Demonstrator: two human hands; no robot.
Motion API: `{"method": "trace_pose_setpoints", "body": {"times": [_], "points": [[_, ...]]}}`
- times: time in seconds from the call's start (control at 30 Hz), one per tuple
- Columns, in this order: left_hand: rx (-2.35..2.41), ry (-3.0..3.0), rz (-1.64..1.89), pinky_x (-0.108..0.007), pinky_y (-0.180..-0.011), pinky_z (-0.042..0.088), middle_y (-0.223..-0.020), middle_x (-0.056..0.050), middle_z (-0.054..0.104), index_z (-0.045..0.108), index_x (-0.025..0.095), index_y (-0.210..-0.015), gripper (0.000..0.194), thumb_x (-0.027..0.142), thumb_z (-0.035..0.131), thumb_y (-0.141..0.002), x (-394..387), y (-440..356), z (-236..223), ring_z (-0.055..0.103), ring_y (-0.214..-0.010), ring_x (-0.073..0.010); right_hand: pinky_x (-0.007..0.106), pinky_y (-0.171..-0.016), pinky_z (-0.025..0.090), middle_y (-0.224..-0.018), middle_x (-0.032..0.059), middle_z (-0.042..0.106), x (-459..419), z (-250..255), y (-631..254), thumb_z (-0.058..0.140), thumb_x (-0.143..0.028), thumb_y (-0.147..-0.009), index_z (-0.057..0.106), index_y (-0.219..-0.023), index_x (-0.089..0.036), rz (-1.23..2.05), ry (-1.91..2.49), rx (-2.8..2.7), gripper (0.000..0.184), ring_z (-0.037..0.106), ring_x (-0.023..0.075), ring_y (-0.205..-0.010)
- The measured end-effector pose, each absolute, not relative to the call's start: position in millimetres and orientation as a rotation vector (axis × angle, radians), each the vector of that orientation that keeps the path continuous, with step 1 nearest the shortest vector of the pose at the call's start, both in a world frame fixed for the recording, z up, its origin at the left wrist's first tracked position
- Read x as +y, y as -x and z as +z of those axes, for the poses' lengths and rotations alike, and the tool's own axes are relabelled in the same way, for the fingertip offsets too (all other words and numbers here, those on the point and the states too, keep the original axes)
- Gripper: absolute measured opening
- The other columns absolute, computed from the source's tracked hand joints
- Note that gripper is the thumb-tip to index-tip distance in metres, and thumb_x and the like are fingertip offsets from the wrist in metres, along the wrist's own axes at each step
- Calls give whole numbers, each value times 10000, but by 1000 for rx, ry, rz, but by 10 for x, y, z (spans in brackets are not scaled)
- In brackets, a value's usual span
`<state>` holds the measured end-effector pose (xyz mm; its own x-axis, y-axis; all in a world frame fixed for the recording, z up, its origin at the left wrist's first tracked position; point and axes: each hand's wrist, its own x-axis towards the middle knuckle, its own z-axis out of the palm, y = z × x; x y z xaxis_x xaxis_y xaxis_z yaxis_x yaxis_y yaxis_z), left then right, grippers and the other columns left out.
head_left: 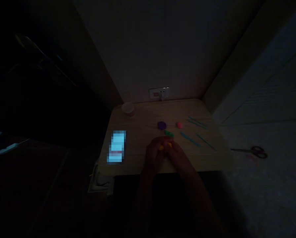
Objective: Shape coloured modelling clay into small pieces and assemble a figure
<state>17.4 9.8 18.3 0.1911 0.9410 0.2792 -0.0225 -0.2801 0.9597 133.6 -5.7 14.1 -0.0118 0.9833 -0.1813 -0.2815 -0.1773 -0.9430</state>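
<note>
My left hand and my right hand meet near the front of the small wooden table. Fingers of both are closed round a piece of yellow modelling clay, which shows only in part between them. Just beyond the fingertips lies a green piece of clay. Behind it are a flat, round purple piece and a small pink lump. A wide blue modelling tool lies to the right of my right hand. The scene is dim, so finger detail is hard to make out.
A lit, blurred phone lies at the left. At the back left corner stands a small tub. Thin blue sticks and another thin tool lie at the right. Scissors rest beyond the table's right edge. A wall socket is behind.
</note>
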Motion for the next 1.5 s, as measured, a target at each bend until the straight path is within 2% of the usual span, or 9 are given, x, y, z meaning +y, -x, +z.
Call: {"method": "trace_pose_setpoints", "body": {"times": [0.13,0.27,0.47,0.57,0.7,0.87,1.0,1.2,1.5], "points": [[900,-1199,1364,-381,-969,537,-1126,-97,776,786,214,-1038,262,431,704,-917,74,-215,139,706,-1056,-269,301,-743,531,-980,21,651,-6,146,-1303,767,-612,-845,621,-1143,-231,1388,1139,-781,505,620,167,-840],[739,-632,1553,-378,-912,560,-977,-39,726,726,240,-1026,253,305,806,-795,95,-158,200,687,-915,-205,297,-704,536,-883,-25,604,-6,199,-1329,871,-461,-744,639,-1068,-248,1153,1196,-744,452,595,151,-758],[558,-361,1565,-541,-1081,509,-1056,-68,722,735,233,-1052,293,263,764,-762,83,-59,368,689,-1025,-249,295,-674,519,-775,-38,641,-46,349,-1383,831,-353,-765,729,-1101,-248,1103,1170,-726,367,606,145,-697],[530,-325,1546,-519,-1108,495,-1084,-76,730,746,223,-1066,322,284,766,-750,28,-145,421,689,-1073,-260,327,-726,548,-770,-42,681,-63,416,-1303,856,-338,-740,742,-1137,-253,1122,1138,-718,422,648,161,-712],[525,-309,1467,-490,-1159,450,-1199,-104,724,741,231,-1102,326,281,734,-780,-75,-296,491,644,-1257,-300,400,-881,580,-748,-43,715,-79,428,-1190,865,-320,-752,754,-1047,-250,1037,1116,-728,322,712,189,-769],[524,-298,1489,-448,-1163,448,-1289,-107,702,730,240,-1134,324,308,720,-818,-169,-323,561,557,-1401,-312,443,-928,569,-906,31,795,-145,395,-1254,777,-288,-884,755,-1117,-267,554,1261,-1137,235,730,249,-941],[537,-320,1544,-370,-1068,521,-1221,-67,698,734,242,-1044,266,245,760,-779,-194,-293,595,631,-1267,-258,446,-899,579,-1099,77,786,-231,418,-1301,624,-278,-997,710,-1254,-280,400,1245,-1399,271,706,265,-1049],[623,-257,1567,-344,-973,559,-1122,-56,713,728,247,-1020,247,239,768,-776,-140,-277,526,679,-1095,-220,498,-960,551,-1233,101,753,-271,501,-1240,540,-267,-1023,649,-1356,-260,420,1290,-1550,351,664,285,-1121],[590,-247,1594,-473,-1140,479,-1014,-44,732,742,232,-950,106,271,712,-856,-77,-272,560,694,-1052,-221,403,-877,551,-1025,48,767,-339,555,-1312,561,-210,-1018,721,-1099,-270,360,1230,-1342,189,687,236,-1002]]}}
